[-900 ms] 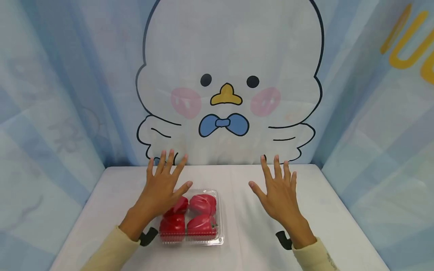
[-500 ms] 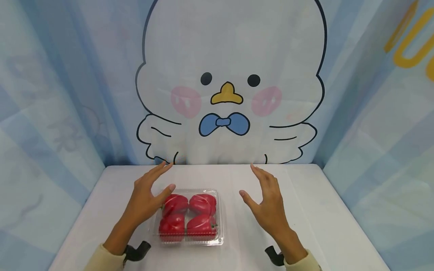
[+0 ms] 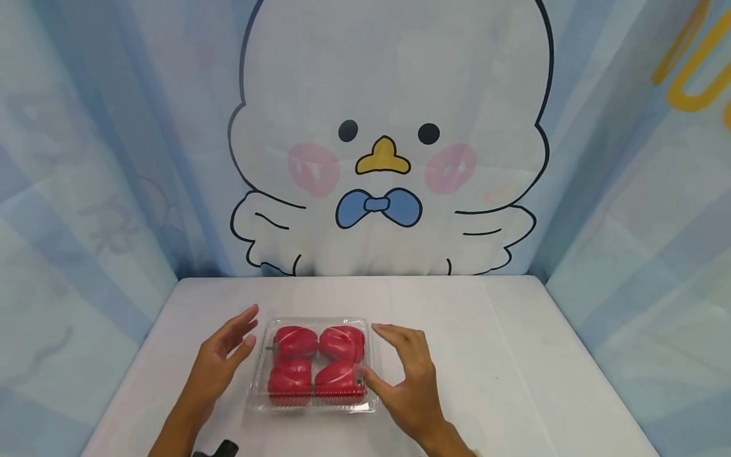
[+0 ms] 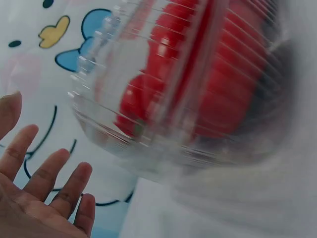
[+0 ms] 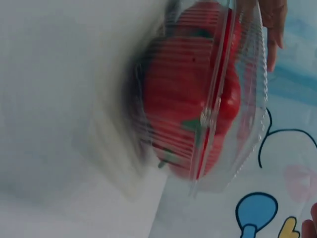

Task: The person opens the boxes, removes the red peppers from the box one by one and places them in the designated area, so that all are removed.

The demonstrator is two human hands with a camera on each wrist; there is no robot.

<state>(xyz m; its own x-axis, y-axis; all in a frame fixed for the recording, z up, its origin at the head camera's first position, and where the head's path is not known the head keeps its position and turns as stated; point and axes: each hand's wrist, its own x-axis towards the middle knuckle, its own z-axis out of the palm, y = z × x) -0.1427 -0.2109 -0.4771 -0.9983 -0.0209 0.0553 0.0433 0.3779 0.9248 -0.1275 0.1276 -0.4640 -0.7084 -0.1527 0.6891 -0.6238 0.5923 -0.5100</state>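
Note:
A clear plastic clamshell box (image 3: 257,381) stands on the white table, its lid down in the head view. Inside are several red bell peppers (image 3: 292,343) with green stems. Left of the box hovers my left hand (image 3: 212,368), fingers loosely bent and apart from it; the left wrist view shows this hand (image 4: 49,198) with a bare palm. My right hand (image 3: 411,384) is at the box's right side, thumb overlapping its edge. Whether that thumb touches the plastic I cannot tell. Only fingertips of the right hand (image 5: 309,228) show in the right wrist view.
The white table (image 3: 491,343) extends around the box to a straight back edge. Behind it hangs a pale blue curtain (image 3: 377,76) with a cartoon chick, and curtains close off both sides. A black strap (image 3: 219,449) sits at my left wrist.
Both hands have come down and nearer to me from above the table. The left moved left, off the box; the right moved left to the box's right edge. The box has stayed put.

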